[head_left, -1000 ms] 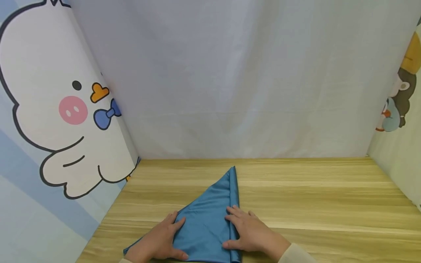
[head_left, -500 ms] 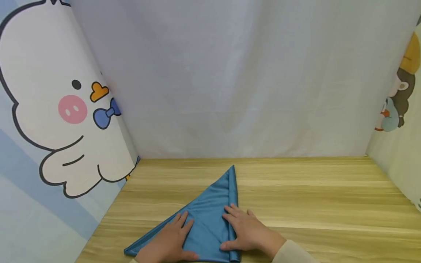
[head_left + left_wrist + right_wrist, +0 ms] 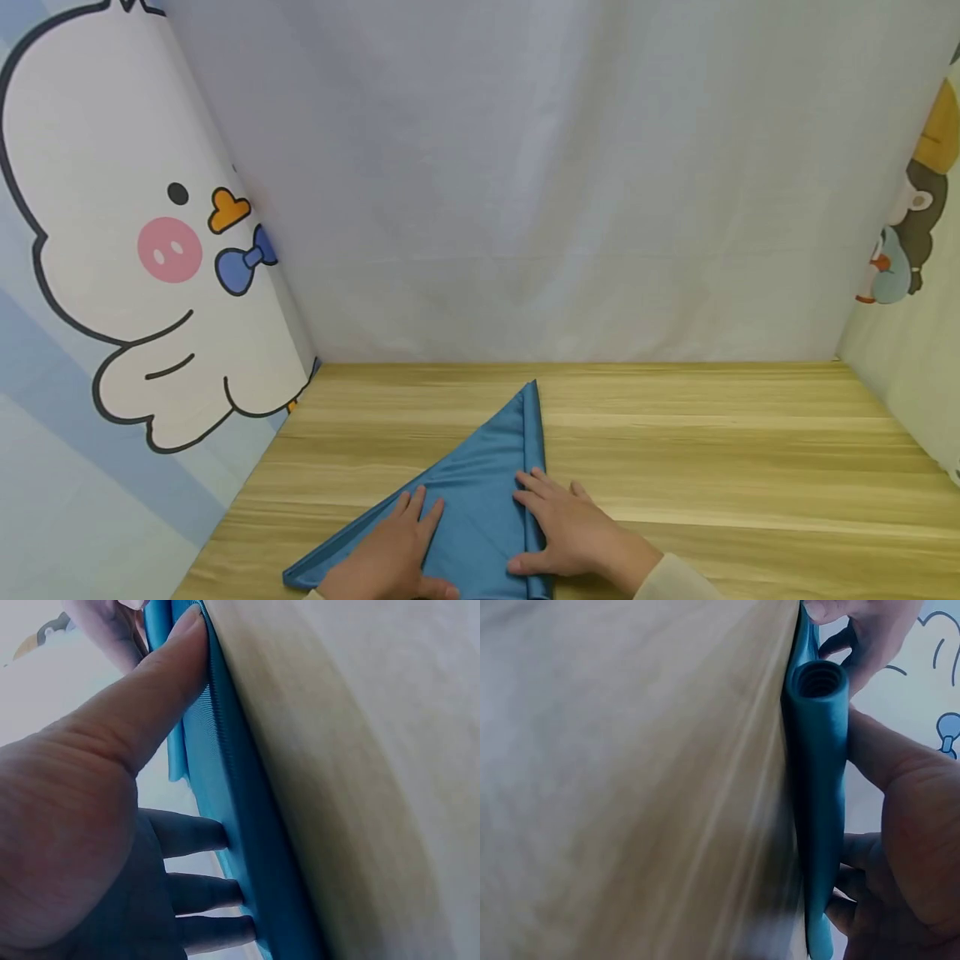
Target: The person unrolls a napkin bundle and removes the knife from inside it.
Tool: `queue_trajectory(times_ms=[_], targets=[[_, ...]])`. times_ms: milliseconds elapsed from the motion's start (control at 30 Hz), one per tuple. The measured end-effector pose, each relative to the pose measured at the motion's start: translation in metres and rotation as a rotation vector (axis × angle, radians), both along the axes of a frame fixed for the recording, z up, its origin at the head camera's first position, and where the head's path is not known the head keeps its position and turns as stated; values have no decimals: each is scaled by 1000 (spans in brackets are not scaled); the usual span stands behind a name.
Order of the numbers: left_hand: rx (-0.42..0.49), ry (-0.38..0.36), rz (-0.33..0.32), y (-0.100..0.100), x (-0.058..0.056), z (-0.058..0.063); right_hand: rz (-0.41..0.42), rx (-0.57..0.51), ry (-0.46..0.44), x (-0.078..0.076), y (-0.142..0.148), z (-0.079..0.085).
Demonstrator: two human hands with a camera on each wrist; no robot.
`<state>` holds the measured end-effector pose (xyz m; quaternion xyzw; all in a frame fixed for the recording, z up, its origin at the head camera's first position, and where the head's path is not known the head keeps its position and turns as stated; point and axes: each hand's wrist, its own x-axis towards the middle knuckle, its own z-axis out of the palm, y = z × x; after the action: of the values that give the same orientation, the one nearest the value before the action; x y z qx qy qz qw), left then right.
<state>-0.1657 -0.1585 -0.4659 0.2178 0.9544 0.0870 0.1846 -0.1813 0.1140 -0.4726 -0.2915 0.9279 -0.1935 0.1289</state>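
Note:
A shiny blue cloth (image 3: 480,483) lies on the table as a triangle, its peak pointing away from me. Its right edge is wound into a narrow roll (image 3: 533,442); in the right wrist view the roll's end (image 3: 819,681) shows a spiral of layers. My left hand (image 3: 393,542) rests on the left half of the cloth with fingers extended, its thumb (image 3: 161,682) by the near edge. Lying across the roll, my right hand (image 3: 573,525) touches its inner side with spread fingertips and thumb. The palm side of each hand is hidden in the head view.
The wooden table (image 3: 712,467) reaches back to a pale hanging curtain (image 3: 562,183). A panel printed with a cartoon bird (image 3: 97,250) stands at the left, and another printed panel (image 3: 911,367) at the right.
My left hand has moved right, from the cloth's slanted left edge onto its middle, uncovering the left corner. My right hand has stayed at the roll.

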Motion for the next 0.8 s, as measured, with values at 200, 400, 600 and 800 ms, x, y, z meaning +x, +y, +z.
queue_trajectory(times_ms=[200, 400, 600, 800], targets=[[-21, 5, 17, 4, 0, 3, -3, -4, 11, 3, 4, 1], [-27, 1, 11, 5, 0, 6, -9, -16, 21, 4, 8, 1], [-45, 29, -4, 5, 1, 6, -7, -14, 25, 4, 8, 1], [-56, 39, -11, 4, 2, 7, -9, -16, 28, 5, 8, 3]])
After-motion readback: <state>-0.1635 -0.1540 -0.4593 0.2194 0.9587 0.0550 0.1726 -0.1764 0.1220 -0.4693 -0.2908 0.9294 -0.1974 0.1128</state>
